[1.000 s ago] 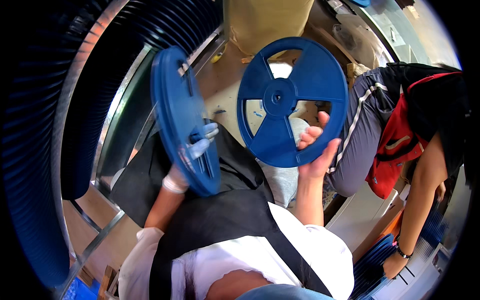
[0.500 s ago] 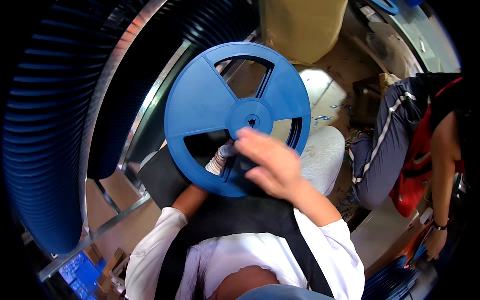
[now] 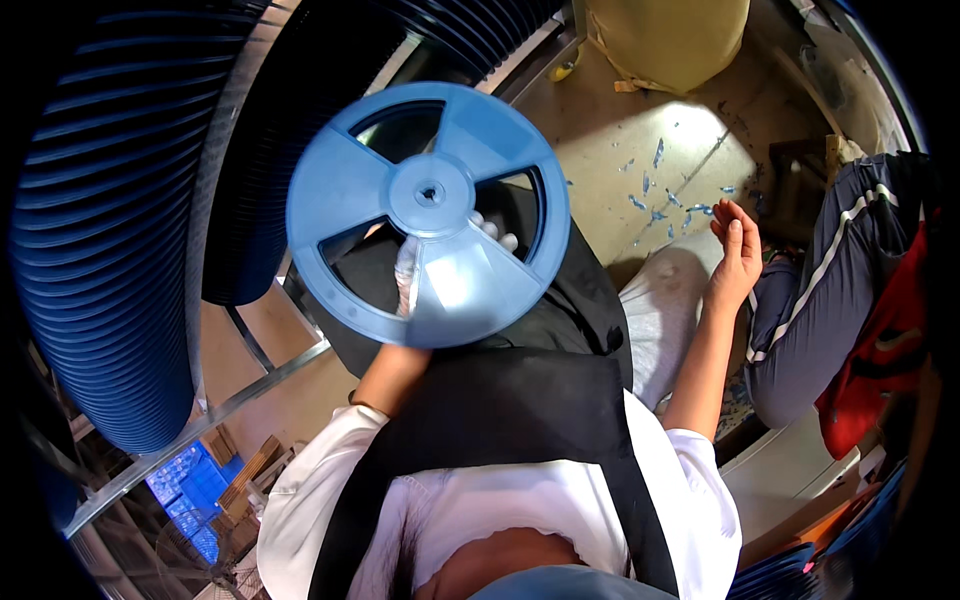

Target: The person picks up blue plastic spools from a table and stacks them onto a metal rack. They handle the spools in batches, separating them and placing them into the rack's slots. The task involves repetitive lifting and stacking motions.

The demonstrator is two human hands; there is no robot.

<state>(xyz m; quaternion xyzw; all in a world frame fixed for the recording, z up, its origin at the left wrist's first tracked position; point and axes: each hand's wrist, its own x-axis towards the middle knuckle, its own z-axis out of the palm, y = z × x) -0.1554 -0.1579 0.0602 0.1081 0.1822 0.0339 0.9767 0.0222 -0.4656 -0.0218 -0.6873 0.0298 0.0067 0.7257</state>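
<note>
Above the black apron [image 3: 500,400], the blue reel [image 3: 428,212] looks whole — what is left doesn't show — held from behind by the left hand [image 3: 405,272], fingers bent; the right hand [image 3: 737,258] is empty, fingers half curled.

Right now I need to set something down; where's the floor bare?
Mostly bare floor lies between the blue reel and the blue scraps, near the yellow bundle. Crowded: left by ribbed blue stacks, right by another person's leg.
</note>
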